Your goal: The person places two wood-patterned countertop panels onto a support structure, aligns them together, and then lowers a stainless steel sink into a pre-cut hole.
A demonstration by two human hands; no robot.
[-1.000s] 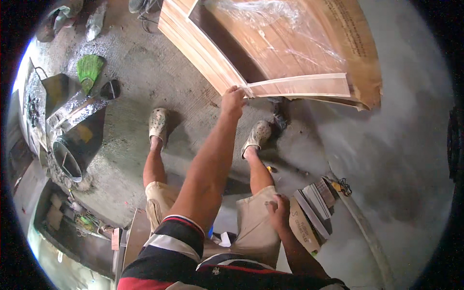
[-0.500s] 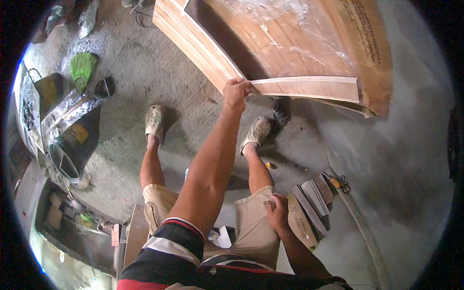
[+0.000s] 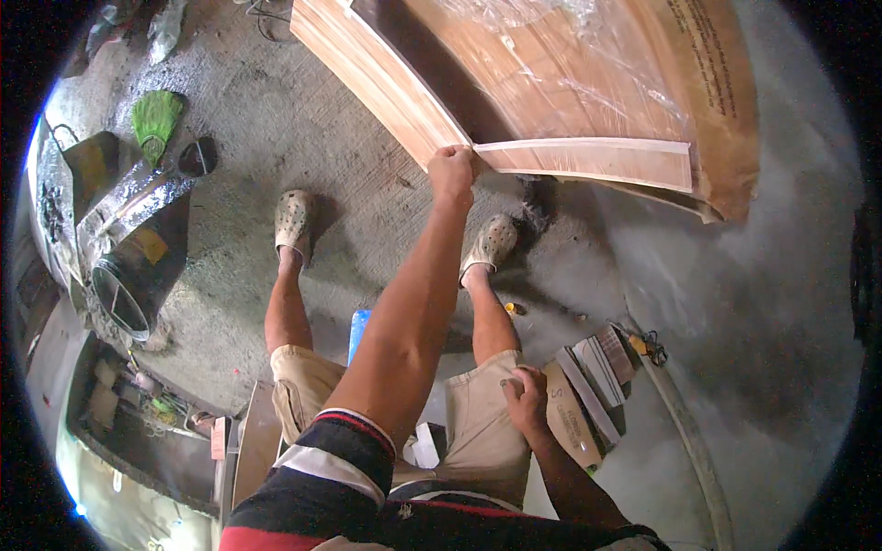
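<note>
My left hand (image 3: 452,174) reaches forward with its fingers closed on the near corner of a wood-grain board (image 3: 377,87). A shorter wood-grain strip (image 3: 597,161) with pale edges meets the board at that corner. Behind them lies a larger wood-coloured panel (image 3: 560,83) under clear plastic film, with brown cardboard (image 3: 712,101) along its right side. My right hand (image 3: 526,397) rests on my right thigh, fingers curled. Whether anything small is inside them is hidden.
To the left are a green broom head (image 3: 158,119), a dark bucket (image 3: 129,289) on its side and a black scoop (image 3: 197,158). Stacked tiles (image 3: 597,372) and a carton (image 3: 571,418) lie by my right leg. A pale hose-like strip (image 3: 684,422) runs along the floor at right.
The view has shifted slightly. More of a blue object shows beside my left forearm. My left hand stays at the board's corner and my right hand stays on my thigh.
</note>
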